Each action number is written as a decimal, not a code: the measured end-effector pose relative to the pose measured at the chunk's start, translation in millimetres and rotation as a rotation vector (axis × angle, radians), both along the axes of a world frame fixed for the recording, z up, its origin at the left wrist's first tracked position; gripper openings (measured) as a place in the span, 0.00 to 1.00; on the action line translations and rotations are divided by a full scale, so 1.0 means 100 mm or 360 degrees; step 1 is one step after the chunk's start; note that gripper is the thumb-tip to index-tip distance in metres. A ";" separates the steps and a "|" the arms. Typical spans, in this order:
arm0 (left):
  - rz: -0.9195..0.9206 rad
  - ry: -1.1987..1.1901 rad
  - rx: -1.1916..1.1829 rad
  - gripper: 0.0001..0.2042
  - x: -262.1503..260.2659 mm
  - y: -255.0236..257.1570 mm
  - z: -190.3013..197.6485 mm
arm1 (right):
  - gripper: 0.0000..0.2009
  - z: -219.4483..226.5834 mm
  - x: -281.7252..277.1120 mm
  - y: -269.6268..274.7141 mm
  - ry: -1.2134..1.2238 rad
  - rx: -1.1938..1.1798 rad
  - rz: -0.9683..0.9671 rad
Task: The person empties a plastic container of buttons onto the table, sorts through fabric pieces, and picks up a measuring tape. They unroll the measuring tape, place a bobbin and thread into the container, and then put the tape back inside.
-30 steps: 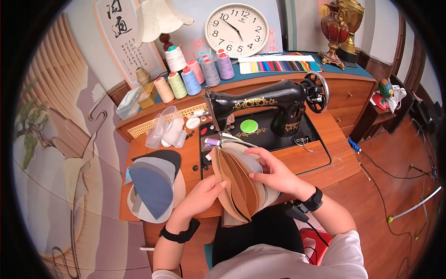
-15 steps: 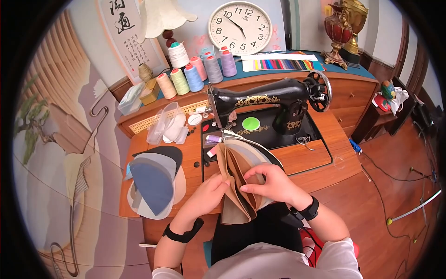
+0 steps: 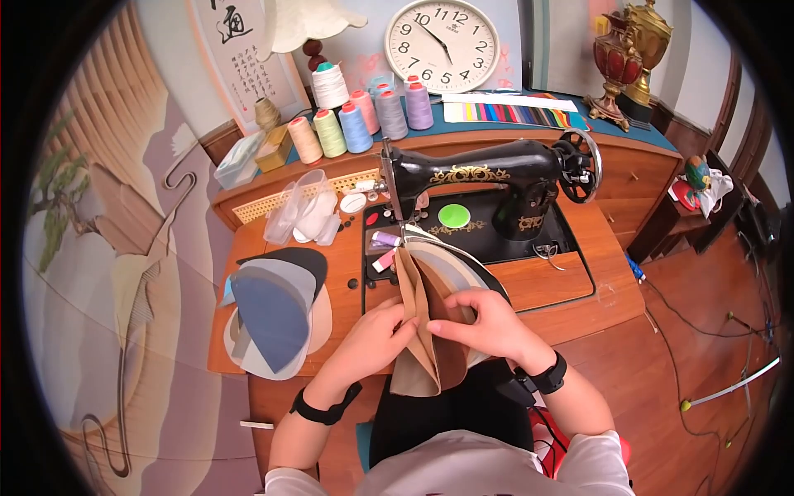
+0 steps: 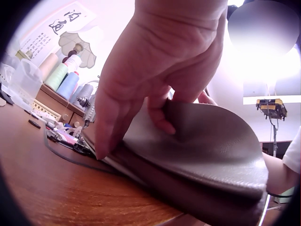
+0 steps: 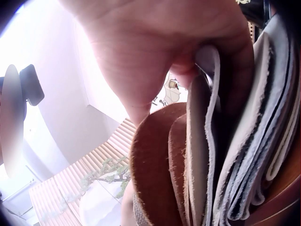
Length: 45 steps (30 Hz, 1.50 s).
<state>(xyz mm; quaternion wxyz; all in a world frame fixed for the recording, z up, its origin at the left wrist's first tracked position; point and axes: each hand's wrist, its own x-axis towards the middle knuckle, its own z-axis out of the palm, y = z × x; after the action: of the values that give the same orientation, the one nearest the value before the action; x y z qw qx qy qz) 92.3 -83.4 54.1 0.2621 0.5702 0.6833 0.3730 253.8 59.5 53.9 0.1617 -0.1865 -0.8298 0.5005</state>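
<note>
A fanned stack of leather pieces (image 3: 416,374), tan and brown on the left and pale grey on the right, stands on edge at the table's front. My left hand (image 3: 376,337) grips the tan pieces at the left side, thumb on their inner face. In the left wrist view, its fingers straddle a smooth brown leather sheet (image 4: 211,146). My right hand (image 3: 490,324) pinches brown pieces between thumb and fingers, facing the left hand. The right wrist view shows rough edges of brown leather (image 5: 155,155) and grey layers (image 5: 256,155) beneath that hand.
A black sewing machine (image 3: 471,169) stands behind the stack. Left of it lies a pile of blue and grey leather pieces (image 3: 273,318). Beyond are a clear plastic box (image 3: 302,217), small thread spools (image 3: 384,239) and several large thread cones (image 3: 356,128). A wall clock (image 3: 442,45) stands at the back.
My right hand has moved left and down across the fan, closer to my left hand. Brown pieces have been turned, and more grey ones show at the right. The view has shifted slightly.
</note>
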 end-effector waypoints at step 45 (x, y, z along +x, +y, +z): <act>0.0363 -0.0105 0.0002 0.14 -0.25 -0.32 0.23 | 0.12 0.08 -0.31 -0.16 0.0382 0.0097 0.0316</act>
<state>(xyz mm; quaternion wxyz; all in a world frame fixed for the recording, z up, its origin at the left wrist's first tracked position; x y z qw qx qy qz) 67.5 -115.4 77.1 0.2400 0.4765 0.7346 0.4193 222.8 44.0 61.5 0.2149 -0.0375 -0.8337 0.5073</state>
